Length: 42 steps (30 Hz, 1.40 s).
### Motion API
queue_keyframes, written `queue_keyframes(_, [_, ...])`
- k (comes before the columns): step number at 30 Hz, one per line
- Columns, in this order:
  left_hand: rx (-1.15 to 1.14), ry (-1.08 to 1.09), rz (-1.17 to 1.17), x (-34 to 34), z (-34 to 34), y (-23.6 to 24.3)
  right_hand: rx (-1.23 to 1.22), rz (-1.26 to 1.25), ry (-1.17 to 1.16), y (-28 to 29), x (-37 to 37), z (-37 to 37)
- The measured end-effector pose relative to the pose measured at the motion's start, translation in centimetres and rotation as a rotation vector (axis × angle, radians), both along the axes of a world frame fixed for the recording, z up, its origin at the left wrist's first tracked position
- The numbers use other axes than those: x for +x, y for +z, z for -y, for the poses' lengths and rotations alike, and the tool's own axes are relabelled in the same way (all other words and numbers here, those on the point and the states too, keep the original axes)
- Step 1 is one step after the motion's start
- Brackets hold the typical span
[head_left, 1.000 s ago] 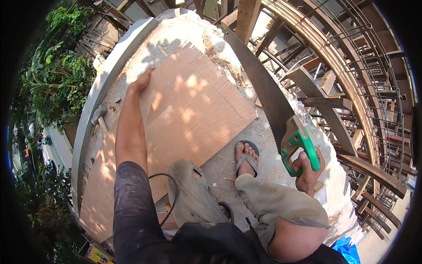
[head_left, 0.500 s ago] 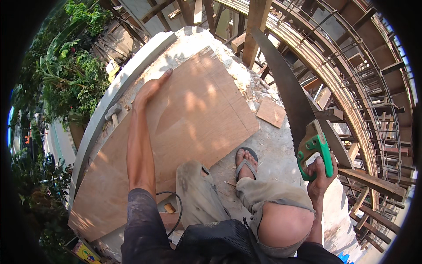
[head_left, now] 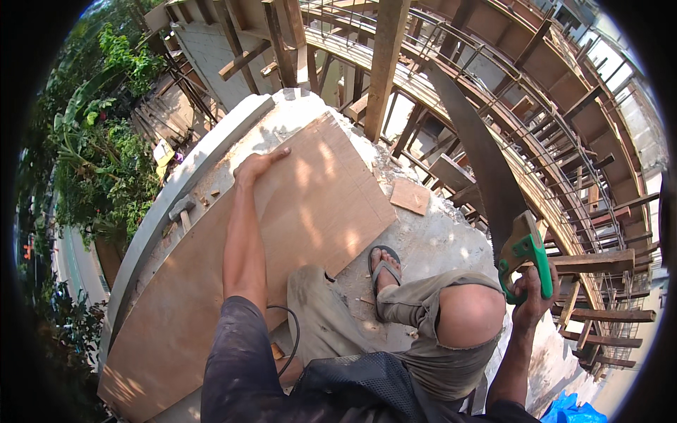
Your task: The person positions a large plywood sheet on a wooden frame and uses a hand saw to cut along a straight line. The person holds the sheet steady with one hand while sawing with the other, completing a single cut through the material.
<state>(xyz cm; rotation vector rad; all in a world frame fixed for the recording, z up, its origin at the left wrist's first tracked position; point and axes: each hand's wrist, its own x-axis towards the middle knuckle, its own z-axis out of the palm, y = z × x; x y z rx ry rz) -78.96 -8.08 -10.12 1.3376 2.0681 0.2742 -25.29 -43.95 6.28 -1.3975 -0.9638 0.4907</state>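
My left hand (head_left: 259, 163) grips the upper left edge of a large plywood sheet (head_left: 310, 204) lying on the concrete, with pencilled lines near its right side. On my right, my closed right hand (head_left: 532, 289) holds a handsaw by its green handle (head_left: 536, 257); the long dark blade (head_left: 476, 148) points up and away, raised off the sheet. A hammer (head_left: 182, 210) lies beside the sheet's left edge, and a small square plywood offcut (head_left: 409, 196) lies right of it. My bent knee (head_left: 471, 314) and sandalled foot (head_left: 386, 271) are between the sheet and saw.
The concrete slab has a raised left rim (head_left: 162, 218), with trees (head_left: 106, 162) and a road below. Beyond its broken right edge are timber posts (head_left: 384, 70), planks and rebar (head_left: 578, 155). A black cable (head_left: 296, 331) curves by my legs; a blue tarpaulin (head_left: 568, 409) is at lower right.
The saw in my right hand has shifted right and slightly down. The sheet and my left hand on it appear lower in view as the camera tilts up. My right leg is more bent.
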Motion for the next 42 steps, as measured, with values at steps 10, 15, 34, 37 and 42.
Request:
queue_keyframes(10, [0.061,-0.036,0.044,1.7,6.7,5.7,0.026,0.066,-0.091,4.5,4.0,11.6])
queue_keyframes(15, [-0.012,0.005,-0.106,1.5,8.9,7.9,0.034,0.023,-0.142,4.2,2.1,11.9])
queue_keyframes(34, [0.133,0.028,-0.174,0.3,2.0,1.4,-0.082,0.012,0.069,-7.2,-4.9,-11.9])
queue_keyframes(37, [0.141,0.032,-0.155,2.2,2.7,2.3,-0.136,-0.064,0.14,-7.9,-4.2,-13.5])
queue_keyframes(42, [0.074,0.039,-0.161,5.1,3.6,3.4,-0.127,0.077,0.284,-13.1,-3.4,-21.7])
